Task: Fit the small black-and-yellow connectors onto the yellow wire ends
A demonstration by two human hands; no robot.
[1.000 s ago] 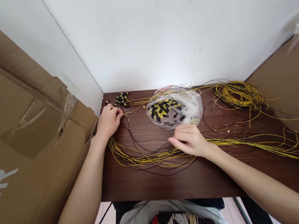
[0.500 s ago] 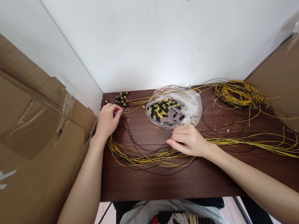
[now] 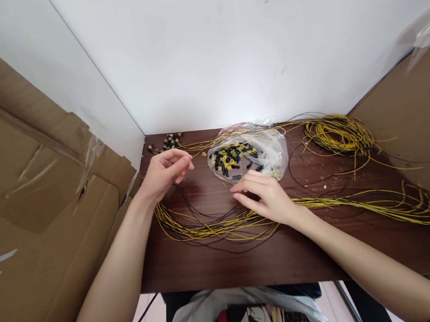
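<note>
My left hand (image 3: 168,172) is over the left part of the table, thumb and fingers drawn together. What its fingertips hold, if anything, is too small to make out; a thin yellow wire runs close by them. Above the long yellow-and-black wire bundle (image 3: 208,229) hovers my right hand (image 3: 266,196), fingers loosely curved, thumb apart from the index finger, nothing visible between them. Just beyond it lies a clear plastic bag (image 3: 275,147) with many small black and yellow connector-like pieces (image 3: 232,157) on it. Past my left hand is a small pile of similar black-and-yellow pieces (image 3: 172,139).
A coil of yellow and black wire (image 3: 335,136) rests at the back right of the dark wooden table (image 3: 230,270). Cardboard stands at the left (image 3: 45,206) and right (image 3: 424,115). A white wall (image 3: 199,51) closes off the back.
My left hand has moved right and slightly toward me, away from the small pile. My right hand has shifted slightly left and up, its fingers a little more spread.
</note>
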